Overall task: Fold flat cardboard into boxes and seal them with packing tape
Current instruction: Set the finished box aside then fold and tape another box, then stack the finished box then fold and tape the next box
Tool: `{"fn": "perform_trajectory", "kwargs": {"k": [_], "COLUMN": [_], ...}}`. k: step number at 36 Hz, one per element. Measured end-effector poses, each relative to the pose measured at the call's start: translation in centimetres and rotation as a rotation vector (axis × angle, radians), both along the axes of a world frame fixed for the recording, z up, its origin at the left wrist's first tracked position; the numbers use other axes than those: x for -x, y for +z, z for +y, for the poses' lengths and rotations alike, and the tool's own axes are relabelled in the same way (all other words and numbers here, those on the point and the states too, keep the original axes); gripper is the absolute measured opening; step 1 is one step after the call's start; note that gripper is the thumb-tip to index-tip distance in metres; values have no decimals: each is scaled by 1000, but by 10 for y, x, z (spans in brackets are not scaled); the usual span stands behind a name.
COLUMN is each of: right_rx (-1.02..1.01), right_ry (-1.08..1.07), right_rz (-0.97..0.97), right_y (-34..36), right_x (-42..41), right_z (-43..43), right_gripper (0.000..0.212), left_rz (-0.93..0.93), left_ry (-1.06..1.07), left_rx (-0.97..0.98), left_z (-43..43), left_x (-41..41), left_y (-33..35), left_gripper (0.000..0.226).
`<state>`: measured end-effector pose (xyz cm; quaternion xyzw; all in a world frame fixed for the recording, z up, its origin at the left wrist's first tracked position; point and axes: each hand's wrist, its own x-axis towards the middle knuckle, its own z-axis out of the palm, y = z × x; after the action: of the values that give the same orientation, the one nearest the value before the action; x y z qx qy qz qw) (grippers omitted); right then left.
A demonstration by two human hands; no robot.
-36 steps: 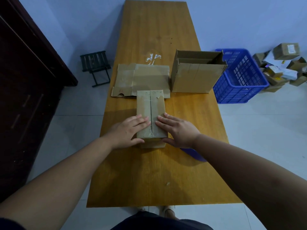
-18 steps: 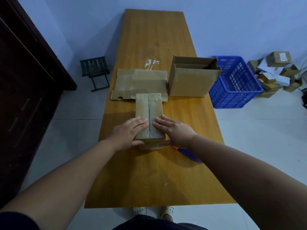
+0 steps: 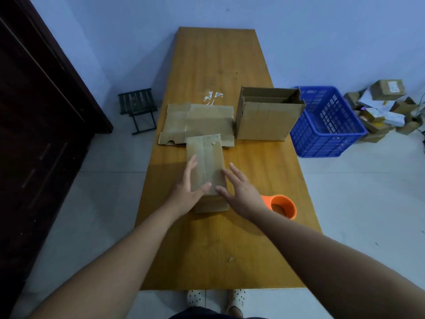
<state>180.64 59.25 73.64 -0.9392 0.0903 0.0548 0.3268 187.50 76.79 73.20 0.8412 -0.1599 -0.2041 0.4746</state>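
1. The small box (image 3: 207, 164) sits closed on the tabletop (image 3: 218, 65), straight in front of the person, its far end overlapping the near edge of the flat cardboard (image 3: 200, 122). A seam (image 3: 204, 157) runs down the middle of its top and looks taped over, so this box seems close to finished.
2. The left hand (image 3: 186, 192) lies along the box's left side with its fingers straight and its thumb across the near top edge. Motion blur hides whether it is actually touching.
3. The right hand (image 3: 239, 192) is spread flat with straight fingers just beside the box's right edge. It holds nothing. With one hand on each side, the likely aim is to steady or square up the box, or to lift it away.
4. The tape roll (image 3: 281, 207) lies on the tabletop just behind the right wrist, handy for that hand.
5. The flat cardboard waits unfolded beyond the small box, probably next in line.
6. The open box (image 3: 269, 118) stands to the right of the flat cardboard with its flaps up. Only bare inner walls show, and its bottom is out of sight.
7. A blue crate (image 3: 328, 130) stands on the floor beside the tabletop. Nothing shows inside it.
8. A pile of parcels (image 3: 386, 107) lies on the floor beyond the crate.
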Motion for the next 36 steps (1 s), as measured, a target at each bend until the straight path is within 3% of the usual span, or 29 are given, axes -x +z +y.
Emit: {"fn": "perform_trajectory", "kwargs": {"k": [2, 4, 8, 10, 13, 18, 23, 27, 30, 36], "right_rx": [-180, -349, -711, -834, -765, -583, -692, -680, -664, -1074], "right_ry": [-228, -356, -443, -401, -249, -136, -108, -426, -638, -454], "right_rz": [-20, 35, 157, 196, 215, 190, 265, 84, -37, 39], "right_y": [-4, -5, 1, 7, 13, 13, 9, 12, 26, 53], "right_x": [4, 8, 12, 12, 9, 3, -1, -9, -20, -30], "right_z": [11, 21, 34, 37, 42, 51, 42, 26, 10, -8], "right_gripper": [70, 67, 57, 58, 63, 68, 59, 48, 57, 44], "left_rz": [-25, -17, 210, 172, 19, 179, 238, 241, 226, 421], "left_ry": [211, 385, 526, 520, 431, 424, 454, 467, 492, 453], "left_rx": [63, -3, -35, -127, -419, -517, -374, -19, 238, 597], "left_z": [-5, -9, -12, -14, -18, -13, 8, 23, 25, 22], "left_x": [6, 9, 13, 12, 11, 1, -11, -8, -4, -1], "left_y": [0, 0, -2, -1, 5, 15, 19, 17, 22, 28], "left_gripper": [83, 81, 75, 67, 66, 111, 112, 104, 97, 98]}}
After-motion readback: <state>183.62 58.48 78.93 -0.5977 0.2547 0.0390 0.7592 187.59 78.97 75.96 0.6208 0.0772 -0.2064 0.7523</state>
